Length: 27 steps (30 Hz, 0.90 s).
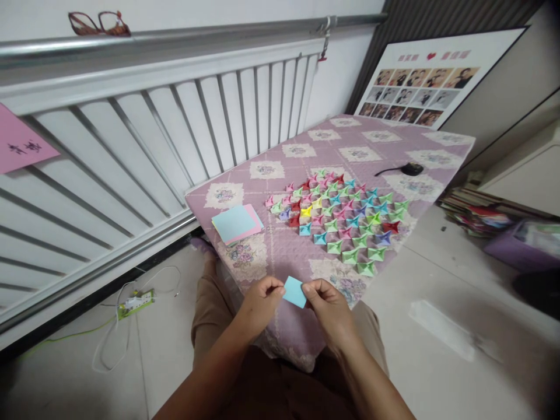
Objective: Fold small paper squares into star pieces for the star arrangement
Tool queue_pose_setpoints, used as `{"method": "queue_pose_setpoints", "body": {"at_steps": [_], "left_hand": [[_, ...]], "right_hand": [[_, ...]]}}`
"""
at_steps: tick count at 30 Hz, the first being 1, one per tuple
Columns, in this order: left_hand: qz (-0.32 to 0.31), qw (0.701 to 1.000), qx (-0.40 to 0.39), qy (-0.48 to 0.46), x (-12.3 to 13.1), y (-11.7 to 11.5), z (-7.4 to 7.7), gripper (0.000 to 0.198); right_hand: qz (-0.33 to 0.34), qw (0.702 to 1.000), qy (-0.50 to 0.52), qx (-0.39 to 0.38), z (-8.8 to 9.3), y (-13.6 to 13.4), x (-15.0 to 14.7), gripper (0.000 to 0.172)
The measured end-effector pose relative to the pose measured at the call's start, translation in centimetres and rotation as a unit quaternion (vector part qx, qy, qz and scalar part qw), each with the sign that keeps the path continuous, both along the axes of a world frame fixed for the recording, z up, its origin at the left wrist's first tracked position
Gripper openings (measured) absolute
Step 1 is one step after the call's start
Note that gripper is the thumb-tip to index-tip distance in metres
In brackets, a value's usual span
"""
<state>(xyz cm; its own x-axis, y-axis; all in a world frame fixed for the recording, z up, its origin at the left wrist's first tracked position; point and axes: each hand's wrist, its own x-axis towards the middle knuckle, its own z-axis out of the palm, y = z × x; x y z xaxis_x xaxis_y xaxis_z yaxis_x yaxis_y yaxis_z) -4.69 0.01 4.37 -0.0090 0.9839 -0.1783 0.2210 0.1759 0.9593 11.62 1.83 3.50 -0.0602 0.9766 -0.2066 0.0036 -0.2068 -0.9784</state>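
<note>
Between both hands, above the near corner of the table, is a small light-blue square of folded paper (294,291). My left hand (262,303) pinches its left corner between thumb and fingers. At the opposite corner, my right hand (329,308) grips the paper with thumb and forefinger. Farther left lies a stack of paper sheets (238,223), light blue on top with pink showing underneath. Beyond the hands stand rows of small origami pieces (331,224) in green, pink, blue, red and yellow.
A purple floral cloth (289,251) covers the table, set against a white radiator (175,134). A black object with a cable (412,169) lies near the far right. Glasses (100,23) rest on the pipe. A power strip (136,303) sits on the floor to the left.
</note>
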Motion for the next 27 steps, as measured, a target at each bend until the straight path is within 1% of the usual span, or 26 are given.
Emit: {"method": "queue_pose_setpoints", "body": {"at_steps": [3, 5, 9, 11, 15, 19, 22, 25, 27], "left_hand": [[0.002, 0.997, -0.007, -0.074, 0.3, -0.2, -0.8, 0.018], [0.000, 0.994, -0.024, -0.102, 0.6, -0.4, -1.1, 0.019], [0.018, 0.994, -0.049, -0.094, 1.0, -0.6, -1.2, 0.019], [0.033, 0.994, -0.048, -0.095, 0.9, -0.5, -1.1, 0.020], [0.040, 0.995, -0.033, -0.081, 0.4, -0.2, -1.0, 0.020], [0.024, 1.000, 0.003, 0.001, -0.4, 0.2, -0.4, 0.018], [0.023, 0.998, 0.023, 0.059, -0.7, 0.5, 0.1, 0.017], [0.032, 0.996, 0.036, 0.069, -0.8, 0.8, 0.4, 0.017], [0.034, 0.997, 0.040, 0.050, -0.8, 0.9, 0.4, 0.017]], "right_hand": [[-0.007, 1.000, 0.009, -0.003, -0.2, -0.1, 0.1, 0.029], [-0.015, 1.000, 0.015, -0.007, -0.3, -0.1, 0.1, 0.029], [-0.036, 0.999, 0.027, -0.017, -0.5, -0.2, -0.1, 0.032], [-0.033, 0.998, 0.047, -0.023, -0.5, -0.3, -0.2, 0.032], [-0.004, 0.997, 0.065, -0.034, -0.6, -0.3, 0.0, 0.030], [0.033, 0.999, -0.009, -0.013, -0.7, -0.3, 0.5, 0.031], [0.079, 0.995, -0.066, 0.013, -0.5, -0.4, 0.7, 0.031], [0.123, 0.988, -0.094, 0.026, -0.1, -0.7, 0.5, 0.031], [0.137, 0.985, -0.104, 0.031, 0.1, -1.1, 0.1, 0.032]]}}
